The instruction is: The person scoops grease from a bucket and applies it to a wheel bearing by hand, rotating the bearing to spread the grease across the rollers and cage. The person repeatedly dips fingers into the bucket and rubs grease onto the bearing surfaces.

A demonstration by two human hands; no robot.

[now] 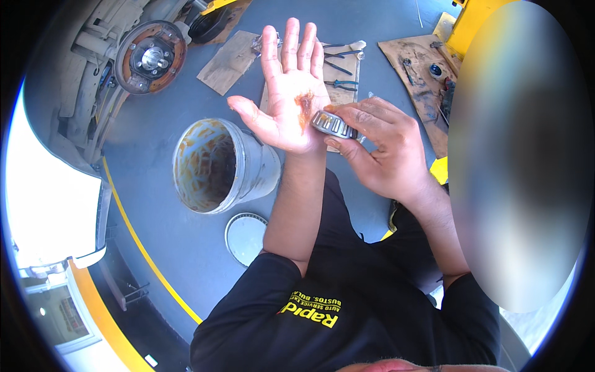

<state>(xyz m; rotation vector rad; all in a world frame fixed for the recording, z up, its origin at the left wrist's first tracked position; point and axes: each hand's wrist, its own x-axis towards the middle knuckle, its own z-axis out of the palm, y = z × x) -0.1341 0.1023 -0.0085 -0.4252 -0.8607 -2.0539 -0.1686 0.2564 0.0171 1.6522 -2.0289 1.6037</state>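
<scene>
My left hand [286,87] is held up flat, palm toward me and fingers spread, with a smear of brown grease [305,104] on the palm. My right hand [384,149] grips a metal tapered roller bearing [331,124] by its rim. It presses the bearing's edge against the heel of the left palm, just below the grease. Both forearms rise from my black shirt at the bottom of the view.
A white bucket [269,170] smeared inside with brown grease stands on the grey floor below my hands, its round lid [245,237] beside it. A wheel brake hub [150,57] is at upper left. Pliers [342,83] lie on cardboard [230,61]. A yellow floor line [142,248] runs diagonally.
</scene>
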